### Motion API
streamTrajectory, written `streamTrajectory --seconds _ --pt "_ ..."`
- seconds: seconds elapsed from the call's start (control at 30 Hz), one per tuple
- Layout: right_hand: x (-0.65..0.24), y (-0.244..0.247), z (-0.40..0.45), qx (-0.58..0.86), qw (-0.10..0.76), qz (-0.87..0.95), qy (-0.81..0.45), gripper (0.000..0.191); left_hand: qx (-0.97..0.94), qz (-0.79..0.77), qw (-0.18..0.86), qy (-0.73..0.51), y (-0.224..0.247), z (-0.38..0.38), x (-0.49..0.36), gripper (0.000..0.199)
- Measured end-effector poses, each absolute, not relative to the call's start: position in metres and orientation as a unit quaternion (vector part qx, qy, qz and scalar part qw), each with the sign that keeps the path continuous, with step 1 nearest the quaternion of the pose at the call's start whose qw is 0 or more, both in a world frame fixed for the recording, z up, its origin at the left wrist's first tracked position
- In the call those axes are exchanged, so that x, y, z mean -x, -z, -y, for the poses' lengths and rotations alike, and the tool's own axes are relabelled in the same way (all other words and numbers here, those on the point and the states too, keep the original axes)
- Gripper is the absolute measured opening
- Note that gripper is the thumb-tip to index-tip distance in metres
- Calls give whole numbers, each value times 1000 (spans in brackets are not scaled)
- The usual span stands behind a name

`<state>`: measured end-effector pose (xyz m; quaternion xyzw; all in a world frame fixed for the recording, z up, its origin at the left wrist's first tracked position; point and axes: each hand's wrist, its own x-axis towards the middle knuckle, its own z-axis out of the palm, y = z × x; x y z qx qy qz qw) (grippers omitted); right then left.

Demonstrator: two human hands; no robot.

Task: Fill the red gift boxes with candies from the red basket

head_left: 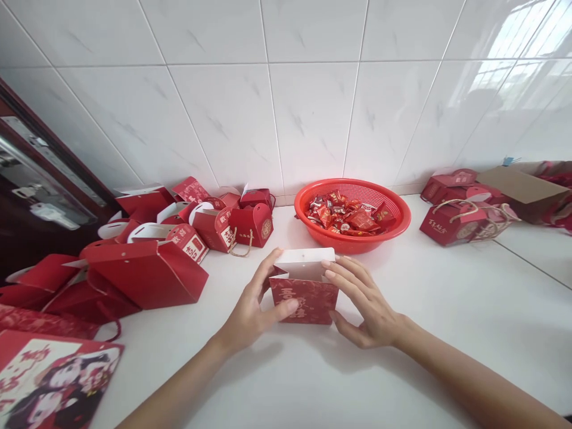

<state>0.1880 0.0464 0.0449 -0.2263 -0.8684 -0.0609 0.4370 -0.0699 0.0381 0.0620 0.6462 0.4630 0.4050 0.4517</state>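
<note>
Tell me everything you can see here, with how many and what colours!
Open box: 1, red with white inside, front middle
Basket: 1, red, behind the open box
Wrapped treats: many, mostly red, in the basket
Left boxes: many, red, left side
Right boxes: several, red, right side
Cardboard: 1 piece, brown, far right
Cartoon print: 1, mostly red, bottom left
Door: 1, dark brown, left edge
Keys: count unclear, silver, on the door
Table: 1, white, underneath
Wall tiles: many, white, back
Left fingers: 1 set, bare, open box's left side
Right fingers: 1 set, bare, its right side
</note>
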Motion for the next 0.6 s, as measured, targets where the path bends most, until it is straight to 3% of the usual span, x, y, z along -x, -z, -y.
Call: streamTrajectory --seconds 0.1,0.23,0.6 --pt "-189 -43 -46 224 444 866 62 79 -638 -476 417 -438 -39 -30 73 107" --pt "-191 -43 -47 239 444 861 62 80 -609 -487 417 -466 -25 -26 74 116" --pt "-199 -44 -54 246 484 838 54 67 -615 -460 456 -450 -10 -26 69 105"
